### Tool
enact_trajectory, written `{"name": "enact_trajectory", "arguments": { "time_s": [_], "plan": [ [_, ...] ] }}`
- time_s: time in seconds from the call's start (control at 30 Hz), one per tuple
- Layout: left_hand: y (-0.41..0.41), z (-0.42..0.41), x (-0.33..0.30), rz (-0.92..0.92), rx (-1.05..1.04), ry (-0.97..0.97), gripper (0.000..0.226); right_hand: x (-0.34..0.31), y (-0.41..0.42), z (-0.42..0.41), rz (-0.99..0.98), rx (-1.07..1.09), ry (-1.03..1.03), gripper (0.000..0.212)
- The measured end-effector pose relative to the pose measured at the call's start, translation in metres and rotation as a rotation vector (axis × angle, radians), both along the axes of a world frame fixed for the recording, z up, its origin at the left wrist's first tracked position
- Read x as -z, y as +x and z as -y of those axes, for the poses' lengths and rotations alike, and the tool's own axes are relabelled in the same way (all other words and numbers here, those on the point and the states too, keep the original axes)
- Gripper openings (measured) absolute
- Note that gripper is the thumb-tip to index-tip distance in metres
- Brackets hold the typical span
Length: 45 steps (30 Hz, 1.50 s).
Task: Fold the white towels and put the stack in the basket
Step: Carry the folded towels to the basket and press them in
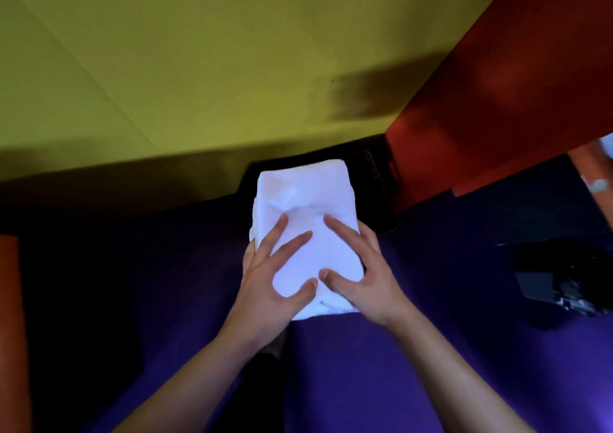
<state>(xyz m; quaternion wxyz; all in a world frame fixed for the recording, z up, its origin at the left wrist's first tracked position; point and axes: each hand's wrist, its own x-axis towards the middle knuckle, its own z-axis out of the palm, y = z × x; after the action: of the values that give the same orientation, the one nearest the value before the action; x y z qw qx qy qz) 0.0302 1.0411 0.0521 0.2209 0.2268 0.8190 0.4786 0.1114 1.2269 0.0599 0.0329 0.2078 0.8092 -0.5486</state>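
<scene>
On the purple bench (365,366), a stack of white towels (308,200) lies at the far edge, partly over perhaps a black basket (381,194); a dark object (564,280) lies near the right edge.

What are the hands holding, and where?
The white towel stack, at its near end. The left hand lies on top with fingers spread; the right hand has thumb and forefinger on top, other fingers curled over the right edge.
</scene>
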Motion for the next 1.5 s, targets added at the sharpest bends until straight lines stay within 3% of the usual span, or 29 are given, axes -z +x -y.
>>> {"name": "enact_trajectory", "arguments": {
  "time_s": [0.27, 0.7, 1.0, 1.1, 1.23, 1.37, 1.5],
  "plan": [
    [-0.031, -0.102, 0.102, -0.014, -0.061, 0.034, 0.060, 0.103, -0.043, -0.106, 0.009, -0.057, 0.051, 0.076],
    [-0.065, -0.234, 0.349, -0.051, -0.124, -0.013, 0.064, 0.342, -0.089, -0.243, -0.008, -0.130, 0.064, 0.072],
    [-0.078, -0.276, 0.435, -0.036, -0.103, -0.043, 0.065, 0.421, -0.110, -0.288, 0.050, -0.192, 0.094, 0.071],
    [-0.080, -0.284, 0.462, -0.037, -0.026, -0.090, 0.068, 0.440, -0.120, -0.298, 0.133, -0.286, 0.210, 0.077],
    [-0.085, -0.299, 0.491, -0.091, 0.337, -0.496, 0.075, 0.466, -0.122, -0.297, 0.465, -0.526, 0.543, 0.088],
    [-0.097, -0.305, 0.490, -0.125, 0.414, -0.609, 0.073, 0.468, -0.123, -0.295, 0.482, -0.548, 0.762, 0.090],
    [-0.091, -0.302, 0.474, -0.114, 0.444, -0.709, 0.070, 0.459, -0.122, -0.290, 0.494, -0.564, 0.853, 0.092]
  ]
}}
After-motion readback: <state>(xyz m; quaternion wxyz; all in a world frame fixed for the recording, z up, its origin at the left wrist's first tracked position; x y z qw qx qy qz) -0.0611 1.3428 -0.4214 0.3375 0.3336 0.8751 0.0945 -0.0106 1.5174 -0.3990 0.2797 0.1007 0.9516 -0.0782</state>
